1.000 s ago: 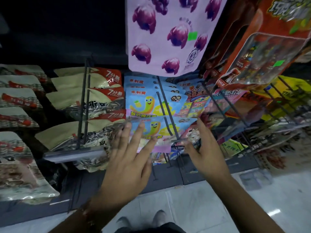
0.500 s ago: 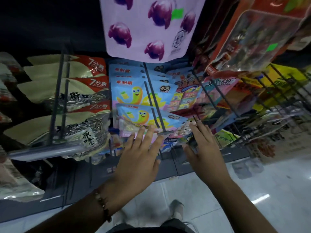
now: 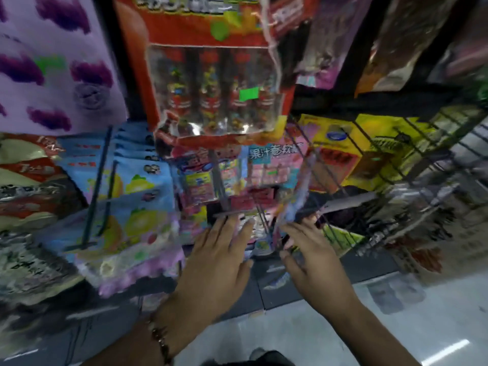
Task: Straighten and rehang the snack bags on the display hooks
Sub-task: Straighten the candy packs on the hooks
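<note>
Frame is motion-blurred, so detail is limited. The pink snack bags (image 3: pixel 237 178) hang on the centre display hook (image 3: pixel 224 204), below the big red pack (image 3: pixel 211 83) and between the blue bags (image 3: pixel 137 207) on their own hook to your left and the yellow bags (image 3: pixel 340 151) to your right.

Your left hand (image 3: pixel 216 262) is flat, fingers straight and spread, fingertips up against the lower edge of the pink bags just under the hook's front bar. It isn't curled round anything.

Your right hand (image 3: pixel 314 257) is just beside it, fingers extended toward the right edge of the same stack, where one bag (image 3: pixel 295 202) stands tilted edge-on. I cannot tell whether the thumb and fingers pinch that bag or only touch it; blur hides the contact.

A beaded bracelet (image 3: pixel 158 336) sits on your left wrist.

Further out: a purple bag (image 3: pixel 52 62) hangs top left, beige and red bags (image 3: pixel 29 175) far left, wire hooks (image 3: pixel 412 165) fanning out to the right with dark packs on them. Dark shelf base (image 3: pixel 277 286) runs under the hooks, pale tiled floor (image 3: pixel 396 326) below, your shoe (image 3: pixel 261 353) at the bottom edge.
</note>
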Demonstrator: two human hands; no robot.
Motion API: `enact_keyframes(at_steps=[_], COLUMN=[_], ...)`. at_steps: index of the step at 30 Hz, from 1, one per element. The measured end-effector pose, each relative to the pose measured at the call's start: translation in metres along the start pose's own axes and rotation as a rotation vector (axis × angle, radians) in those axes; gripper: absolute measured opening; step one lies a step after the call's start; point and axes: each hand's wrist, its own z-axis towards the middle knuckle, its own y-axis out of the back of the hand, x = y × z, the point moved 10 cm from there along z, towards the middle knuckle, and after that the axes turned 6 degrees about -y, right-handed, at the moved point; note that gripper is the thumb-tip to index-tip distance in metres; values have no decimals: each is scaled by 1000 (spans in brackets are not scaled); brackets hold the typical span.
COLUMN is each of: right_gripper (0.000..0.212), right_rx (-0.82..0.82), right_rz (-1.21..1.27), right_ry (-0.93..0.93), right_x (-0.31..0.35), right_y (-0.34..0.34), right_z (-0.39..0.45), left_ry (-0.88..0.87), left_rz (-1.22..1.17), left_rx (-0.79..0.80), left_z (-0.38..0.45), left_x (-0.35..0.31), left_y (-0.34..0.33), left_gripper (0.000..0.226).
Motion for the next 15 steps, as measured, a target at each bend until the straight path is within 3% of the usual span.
enact_keyframes(at_steps=[8, 12, 15], right_gripper=[19, 18, 38], right_rx=[-83, -130, -149], right_rz=[336, 378, 343], right_ry=[66, 83, 158], right_x=[-63, -71, -59], right_y=[72, 88, 96], right_z=[13, 23, 29], left_ry=[115, 154, 185], left_rz=[-216, -252, -298], left_rx=[-112, -117, -128], left_z=[49, 58, 62], left_x=[-53, -65, -65], left_y=[11, 13, 18], left_gripper=[69, 78, 76])
